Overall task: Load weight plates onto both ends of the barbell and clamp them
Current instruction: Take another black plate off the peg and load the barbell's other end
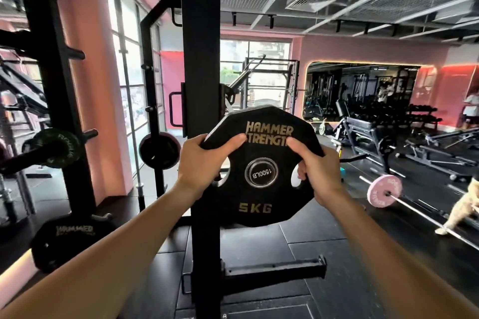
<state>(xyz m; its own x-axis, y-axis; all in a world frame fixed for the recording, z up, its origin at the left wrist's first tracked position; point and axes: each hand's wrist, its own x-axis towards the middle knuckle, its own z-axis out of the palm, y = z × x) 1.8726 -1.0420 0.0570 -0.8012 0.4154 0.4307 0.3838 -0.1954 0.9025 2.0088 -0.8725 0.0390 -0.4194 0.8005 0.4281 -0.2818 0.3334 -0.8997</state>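
Observation:
A black twelve-sided 5 kg weight plate (259, 189) marked "Hammer Strength" faces me, its centre hole filled by the round steel end of the barbell sleeve (261, 172) stamped 1500LB. My left hand (201, 163) grips the plate's upper left edge, thumb on its face. My right hand (317, 168) grips the upper right edge, fingers through a grip hole. The rest of the barbell is hidden behind the plate and the black rack upright (201, 65). No clamp is visible.
A black plate (67, 241) hangs on a low peg at left, a green one (61, 147) on a bar above it. A storage peg (274, 270) juts from the upright's base. A pink-plated barbell (385, 194) lies on the floor at right, near a person's leg (464, 207). Benches stand behind.

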